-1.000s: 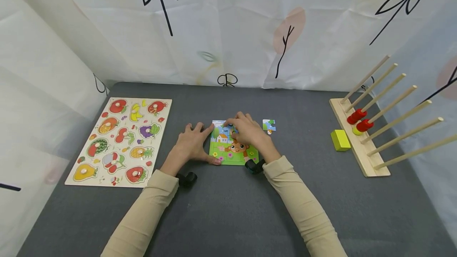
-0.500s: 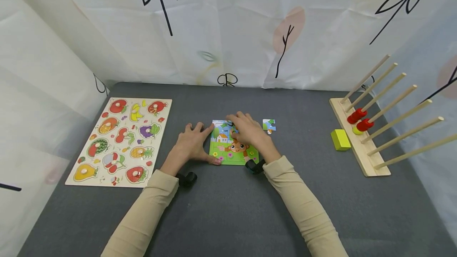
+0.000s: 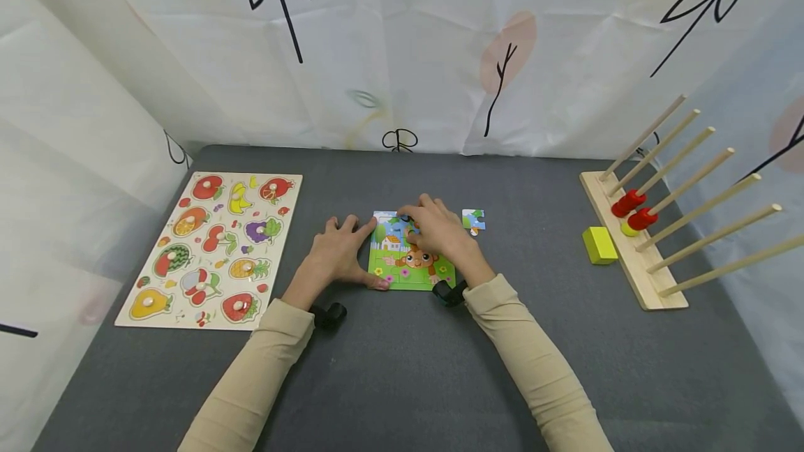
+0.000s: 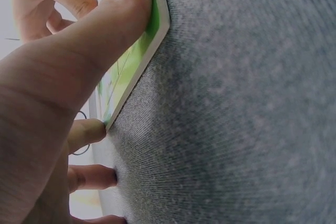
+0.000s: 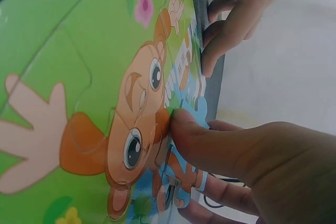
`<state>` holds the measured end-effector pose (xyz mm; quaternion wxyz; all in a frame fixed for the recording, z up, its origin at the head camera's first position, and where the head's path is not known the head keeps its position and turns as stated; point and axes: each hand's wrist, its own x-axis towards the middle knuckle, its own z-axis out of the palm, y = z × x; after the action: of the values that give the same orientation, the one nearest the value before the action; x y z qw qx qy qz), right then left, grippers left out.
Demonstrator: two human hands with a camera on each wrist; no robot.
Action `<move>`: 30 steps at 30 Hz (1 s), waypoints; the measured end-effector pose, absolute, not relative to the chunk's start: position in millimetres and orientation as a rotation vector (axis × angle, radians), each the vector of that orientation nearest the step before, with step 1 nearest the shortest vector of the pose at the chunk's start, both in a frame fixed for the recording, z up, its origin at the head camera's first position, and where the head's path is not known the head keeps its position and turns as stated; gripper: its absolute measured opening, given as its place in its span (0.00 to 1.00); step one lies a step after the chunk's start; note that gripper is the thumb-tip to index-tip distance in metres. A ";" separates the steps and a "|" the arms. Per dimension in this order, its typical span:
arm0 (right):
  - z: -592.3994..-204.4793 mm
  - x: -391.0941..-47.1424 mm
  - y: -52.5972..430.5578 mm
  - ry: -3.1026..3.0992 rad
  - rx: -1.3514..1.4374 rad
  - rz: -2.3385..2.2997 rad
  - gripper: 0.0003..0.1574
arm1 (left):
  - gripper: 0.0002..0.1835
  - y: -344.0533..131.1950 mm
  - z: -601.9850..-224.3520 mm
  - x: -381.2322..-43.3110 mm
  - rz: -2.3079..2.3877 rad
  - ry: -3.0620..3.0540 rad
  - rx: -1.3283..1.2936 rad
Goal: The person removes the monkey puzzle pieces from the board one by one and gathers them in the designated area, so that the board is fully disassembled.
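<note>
A jigsaw puzzle with a monkey on green grass lies flat at the middle of the table. My left hand spreads along its left side, thumb on the lower left corner and index finger at the upper left corner. Over the upper right part, my right hand pinches a blue and brown puzzle piece between thumb and fingers; in the right wrist view it looks tilted up from the picture. The fingers partly hide that piece in the head view. A loose puzzle piece lies just right of the puzzle.
On the left lies a fruit peg board. At the right stands a wooden rack with slanting pegs, bearing red and yellow beads. A yellow block sits beside it. A white patterned cloth hangs behind the table.
My right hand's fingers have shifted slightly at the top of the puzzle, with the index finger a little farther right. The left hand has stayed in place.
</note>
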<state>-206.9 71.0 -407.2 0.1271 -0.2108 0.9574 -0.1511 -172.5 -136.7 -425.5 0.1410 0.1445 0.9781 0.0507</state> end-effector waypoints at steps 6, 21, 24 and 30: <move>-408.9 -207.5 72.0 2.793 -0.609 -0.434 0.30 | 0.68 -136.3 -426.3 -172.6 0.142 2.826 0.418; -409.0 -207.5 73.4 2.793 -0.636 -0.451 0.30 | 0.68 -135.6 -426.0 -172.9 0.141 2.825 0.409; -409.4 -207.7 73.9 2.791 -0.644 -0.454 0.30 | 0.68 -135.1 -425.9 -173.0 0.143 2.821 0.401; -409.5 -207.8 73.7 2.789 -0.652 -0.447 0.30 | 0.68 -134.7 -425.6 -172.7 0.144 2.818 0.391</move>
<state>-207.8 73.7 -409.5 0.1209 -0.2232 0.9551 -0.1531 -172.7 -134.7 -425.6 0.1461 0.1357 0.9786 0.0500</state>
